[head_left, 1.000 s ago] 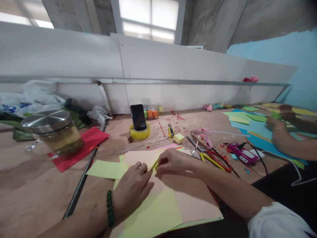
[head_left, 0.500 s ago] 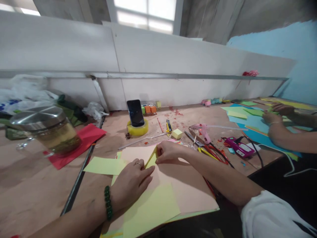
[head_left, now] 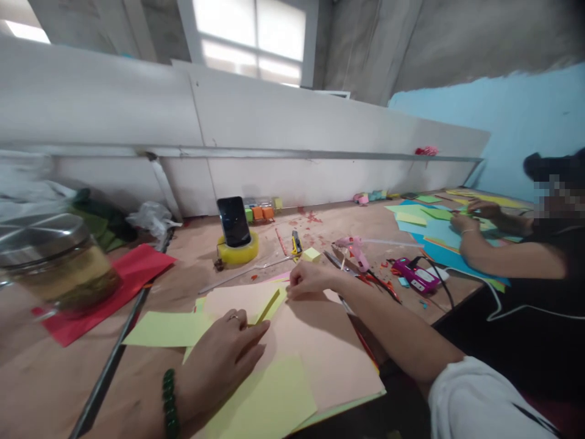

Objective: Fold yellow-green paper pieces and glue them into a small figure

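Pink paper [head_left: 320, 353] lay near on the worktop [head_left: 55, 384], its far left corner turned over into a flap [head_left: 240, 299] with a yellow-green edge. Left hand [head_left: 219, 360] pressed flat and open on the sheet just near the fold; right hand [head_left: 311, 279] pinched the flap's right corner. Folding looked under way; creasing next would likely need a steady press along the fold. Scissors [head_left: 379, 283] lay just right; bare worktop to the left gave room, while the sheet's near edge overhung.
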Available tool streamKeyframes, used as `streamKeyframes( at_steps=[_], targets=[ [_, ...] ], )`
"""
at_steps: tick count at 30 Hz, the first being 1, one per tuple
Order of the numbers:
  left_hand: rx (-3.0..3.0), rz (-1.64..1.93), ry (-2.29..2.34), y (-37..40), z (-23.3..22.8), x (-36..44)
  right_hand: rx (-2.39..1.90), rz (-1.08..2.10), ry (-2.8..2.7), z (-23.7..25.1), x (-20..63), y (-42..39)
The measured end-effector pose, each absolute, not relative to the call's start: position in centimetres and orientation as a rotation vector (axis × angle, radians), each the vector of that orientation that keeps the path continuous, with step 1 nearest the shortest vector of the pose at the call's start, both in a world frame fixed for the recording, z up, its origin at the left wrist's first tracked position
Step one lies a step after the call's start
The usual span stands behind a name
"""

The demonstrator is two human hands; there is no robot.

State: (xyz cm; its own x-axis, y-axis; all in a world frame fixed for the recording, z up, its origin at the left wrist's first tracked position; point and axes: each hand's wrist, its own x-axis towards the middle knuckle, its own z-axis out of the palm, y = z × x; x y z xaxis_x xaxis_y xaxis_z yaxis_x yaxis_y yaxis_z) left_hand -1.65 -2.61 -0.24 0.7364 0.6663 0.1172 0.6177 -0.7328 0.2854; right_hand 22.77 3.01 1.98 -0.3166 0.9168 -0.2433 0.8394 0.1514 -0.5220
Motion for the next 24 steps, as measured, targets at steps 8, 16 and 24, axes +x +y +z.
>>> streamKeyframes(
  at_steps=[8,16,24],
  targets=[
    [2.719,0.3,0.994,-2.4,-0.5,-1.7,-1.761,0.759,-2.311,0.9,20.9,2.9],
    [2.753,0.336,0.922,-2.4,0.0,-1.5,-1.657,0.599,-2.141,0.3,20.8,2.5],
    [2.741,0.916,0.839,-2.8,-0.5,-2.3,-1.183,0.56,-2.222,0.3,19.7,2.2]
  ],
)
